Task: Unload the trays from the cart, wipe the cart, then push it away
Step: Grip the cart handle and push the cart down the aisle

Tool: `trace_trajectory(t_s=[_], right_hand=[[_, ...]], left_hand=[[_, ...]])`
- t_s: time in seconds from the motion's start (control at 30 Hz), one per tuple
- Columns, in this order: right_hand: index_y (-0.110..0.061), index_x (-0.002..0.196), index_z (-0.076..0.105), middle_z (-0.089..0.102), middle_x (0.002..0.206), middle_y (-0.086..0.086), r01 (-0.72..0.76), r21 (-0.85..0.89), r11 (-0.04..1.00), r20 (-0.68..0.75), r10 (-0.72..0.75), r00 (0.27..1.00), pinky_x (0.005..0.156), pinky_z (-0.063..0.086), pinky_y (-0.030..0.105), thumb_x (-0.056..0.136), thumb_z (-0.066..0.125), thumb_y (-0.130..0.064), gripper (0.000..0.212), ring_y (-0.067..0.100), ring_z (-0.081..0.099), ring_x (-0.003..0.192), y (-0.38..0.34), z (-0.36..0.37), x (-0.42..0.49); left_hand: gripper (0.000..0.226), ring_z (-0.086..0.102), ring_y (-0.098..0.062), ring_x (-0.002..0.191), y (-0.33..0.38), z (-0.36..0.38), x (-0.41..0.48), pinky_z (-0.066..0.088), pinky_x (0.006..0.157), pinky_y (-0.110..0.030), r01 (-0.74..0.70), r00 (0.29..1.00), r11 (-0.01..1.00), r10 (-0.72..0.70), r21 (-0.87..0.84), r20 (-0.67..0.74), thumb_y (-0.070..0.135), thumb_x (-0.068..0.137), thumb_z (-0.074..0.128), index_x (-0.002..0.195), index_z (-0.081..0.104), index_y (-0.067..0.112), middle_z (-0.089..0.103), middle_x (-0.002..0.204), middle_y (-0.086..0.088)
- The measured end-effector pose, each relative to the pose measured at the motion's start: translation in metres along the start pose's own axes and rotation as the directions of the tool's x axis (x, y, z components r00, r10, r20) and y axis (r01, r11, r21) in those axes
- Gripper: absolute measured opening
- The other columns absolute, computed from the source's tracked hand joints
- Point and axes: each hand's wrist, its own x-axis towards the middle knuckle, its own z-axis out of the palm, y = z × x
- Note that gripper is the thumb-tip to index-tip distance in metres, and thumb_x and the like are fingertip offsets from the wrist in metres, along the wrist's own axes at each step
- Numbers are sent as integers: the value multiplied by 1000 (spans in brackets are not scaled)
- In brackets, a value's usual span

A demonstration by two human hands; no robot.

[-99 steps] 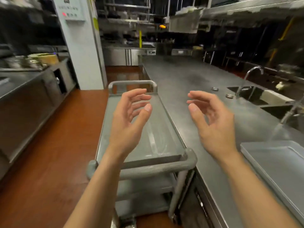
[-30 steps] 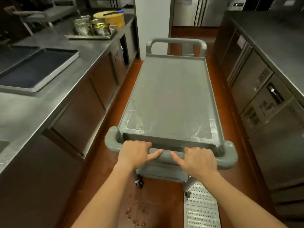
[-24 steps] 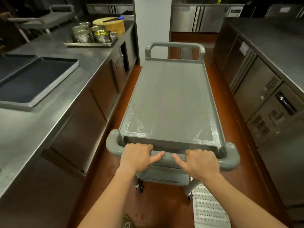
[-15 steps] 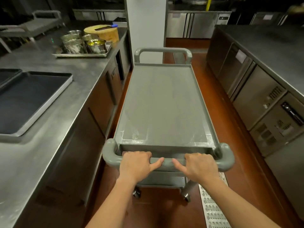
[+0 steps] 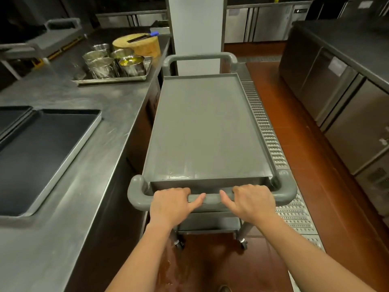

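A grey plastic cart (image 5: 206, 131) stands lengthwise in the aisle ahead of me, its top shelf bare with a few wet streaks near the front. My left hand (image 5: 171, 204) and my right hand (image 5: 253, 202) both grip the cart's near handle (image 5: 210, 199), thumbs pointing toward each other. Two dark empty trays lie on the steel counter (image 5: 63, 228) at my left: a large tray (image 5: 44, 154) and a second tray (image 5: 11, 118) cut off by the frame edge.
The cart's left side runs close along the left counter. Further up that counter sit a metal tray of steel cups (image 5: 111, 66) and a round wooden chopping block (image 5: 136, 46). A white pillar (image 5: 195, 32) stands beyond the cart. Steel cabinets (image 5: 347, 114) line the right; a floor drain grate (image 5: 271, 144) runs beside the cart.
Earlier my hands were open above the cart beside a sink counter. Now both grip the handle, and over the last second the cart has rolled forward along the aisle toward the pillar.
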Motion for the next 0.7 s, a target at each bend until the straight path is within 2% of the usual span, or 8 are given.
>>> trace_trajectory(t_s=[0.07, 0.13, 0.2, 0.3, 0.4, 0.57, 0.7], right_hand=[[-21, 56, 47, 56, 53, -3, -5, 15, 1000, 4, 5, 1000, 47, 30, 28, 88, 6, -71, 73, 22, 60, 51, -9, 5, 19], [-21, 56, 48, 59, 53, -1, -23, 15, 1000, -8, 23, 1000, 47, 30, 28, 87, 7, -71, 72, 23, 61, 51, -18, 7, 37], [-21, 58, 52, 62, 56, -1, -38, 14, 999, 7, 38, 999, 48, 31, 29, 85, 4, -71, 74, 23, 62, 54, -28, 9, 51], [-20, 57, 51, 53, 52, -2, -69, 2, 998, -10, 69, 998, 49, 29, 29, 85, 4, -70, 74, 22, 53, 50, -45, 11, 67], [-19, 54, 48, 53, 48, -2, -100, -12, 995, 2, 100, 995, 47, 28, 27, 86, 9, -70, 71, 22, 51, 46, -63, 14, 76], [-20, 51, 41, 43, 45, -3, -132, -18, 991, 33, 133, 991, 47, 25, 27, 87, 15, -68, 66, 21, 42, 43, -82, 16, 82], [-21, 55, 44, 53, 49, -2, -133, -58, 989, 35, 135, 990, 48, 27, 28, 87, 10, -69, 67, 20, 52, 47, -83, 12, 78]], left_hand=[[95, 68, -14, 70, -16, 0, 13, 41, 57, -31, -1, 1000, 1000, 1, 1, -11, 84, 81, -7, 92, 70, 29, 70, 75, 6], [92, 67, -13, 66, -31, 2, 24, 35, 52, -30, 6, 1000, 1000, -6, 11, -23, 84, 83, -4, 88, 69, 29, 69, 70, 6], [88, 64, -12, 61, -46, 3, 32, 38, 51, -29, -2, 1000, 1000, 2, 7, -24, 84, 86, -1, 82, 67, 29, 65, 64, 6], [83, 63, -12, 61, -69, 7, 42, 46, 56, -30, -6, 1000, 1000, 6, -19, -10, 84, 89, 4, 79, 64, 29, 64, 64, 6], [80, 63, -13, 61, -88, 6, 44, 37, 54, -30, -27, 999, 1000, 27, -13, -22, 83, 91, 8, 78, 65, 29, 63, 64, 6], [80, 63, -13, 60, -110, 9, 46, 38, 54, -29, -40, 999, 999, 40, -9, -7, 84, 91, 8, 75, 63, 28, 64, 63, 6], [83, 60, -11, 56, -110, 10, 42, 45, 54, -29, -40, 999, 999, 40, -22, 2, 84, 89, 2, 73, 62, 29, 61, 60, 6]])
